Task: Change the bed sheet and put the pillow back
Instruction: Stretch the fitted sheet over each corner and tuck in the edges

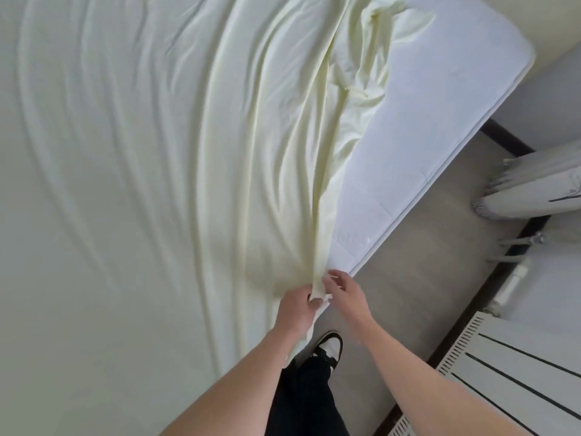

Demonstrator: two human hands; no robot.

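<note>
Both forearms reach forward. The left hand [297, 305] pinches a gathered edge of the sheet [157, 152], fingers curled round it. Just beside that grip, the right hand [344, 289] hovers with relaxed fingers. Beyond lies the bare mattress [424, 121].

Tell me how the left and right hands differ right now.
The left hand grips the bunched edge of the pale yellow sheet, fingers curled round it; the right hand has looser fingers at the fabric beside it, with no plain grip. Both sit at the white mattress edge.
</note>
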